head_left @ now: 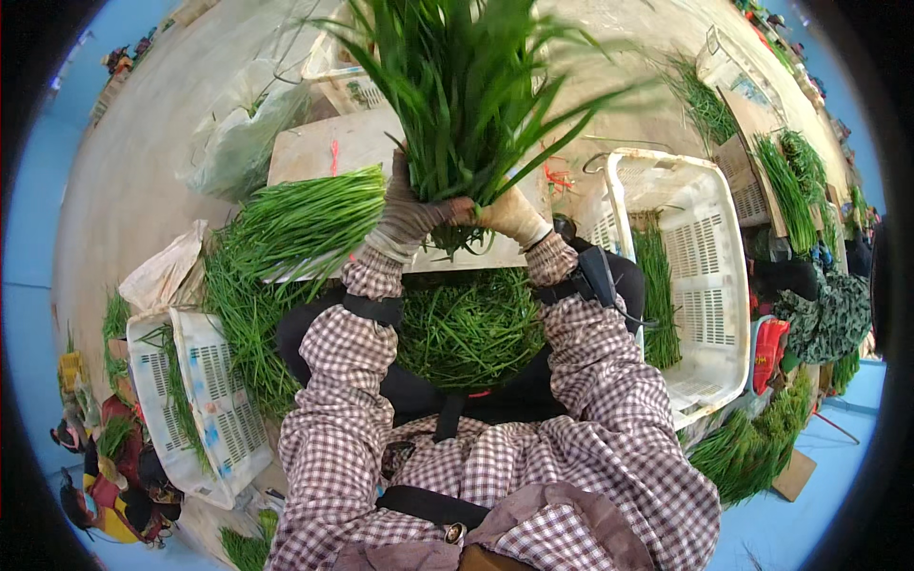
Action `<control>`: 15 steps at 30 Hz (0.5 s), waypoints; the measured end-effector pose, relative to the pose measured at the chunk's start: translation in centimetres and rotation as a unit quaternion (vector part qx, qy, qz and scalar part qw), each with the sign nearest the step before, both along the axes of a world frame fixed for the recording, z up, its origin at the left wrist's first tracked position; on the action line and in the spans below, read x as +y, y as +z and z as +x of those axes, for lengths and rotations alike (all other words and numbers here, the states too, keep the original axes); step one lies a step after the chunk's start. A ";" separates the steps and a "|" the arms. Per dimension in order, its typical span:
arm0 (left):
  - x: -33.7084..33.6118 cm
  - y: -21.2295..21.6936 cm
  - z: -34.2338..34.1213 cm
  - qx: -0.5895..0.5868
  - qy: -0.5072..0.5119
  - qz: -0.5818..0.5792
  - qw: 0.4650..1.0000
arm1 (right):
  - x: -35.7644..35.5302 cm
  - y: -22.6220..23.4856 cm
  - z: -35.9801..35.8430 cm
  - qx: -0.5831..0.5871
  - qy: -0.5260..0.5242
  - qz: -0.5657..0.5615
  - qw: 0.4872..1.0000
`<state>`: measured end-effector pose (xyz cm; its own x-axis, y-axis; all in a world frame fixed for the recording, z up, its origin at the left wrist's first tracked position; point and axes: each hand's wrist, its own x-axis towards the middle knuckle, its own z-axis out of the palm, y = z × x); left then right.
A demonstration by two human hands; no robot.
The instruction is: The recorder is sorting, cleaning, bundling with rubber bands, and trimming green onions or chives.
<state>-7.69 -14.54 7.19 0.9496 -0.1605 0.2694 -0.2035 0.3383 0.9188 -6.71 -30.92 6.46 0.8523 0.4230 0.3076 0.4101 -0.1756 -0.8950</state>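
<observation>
My left hand (pixel 407 211), in a grey glove, and my right hand (pixel 515 216), in a pale glove, are wrapped round the lower part of a bunch of garlic chives (pixel 462 95). The bunch stands upright between them, its long flat green leaves fanning out upward and its cut ends showing below. It is held over a pale board (pixel 328 138). On the board's left side, beside my left hand, lies a pile of chives (pixel 309 219). Loose green stalks (pixel 466 328) fill the space between my knees, below the board.
On the right stands a white plastic crate (pixel 705 276) with chives along its left side. Another white crate (pixel 224 409) is tilted at the lower left. A translucent plastic bag (pixel 243 133) lies beyond the board. Other people (pixel 119 466) sit at both sides among more chives.
</observation>
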 end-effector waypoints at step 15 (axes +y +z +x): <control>0.9 -5.9 0.8 0.017 -0.053 0.308 0.950 | -1.3 -1.5 0.2 0.094 -0.048 -0.130 0.986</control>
<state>-6.88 -13.65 1.30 0.9262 -0.3719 0.0626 -0.1643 -0.2486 0.9546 -6.50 -32.25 4.99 0.9240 0.3811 0.0317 0.2113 -0.4397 -0.8730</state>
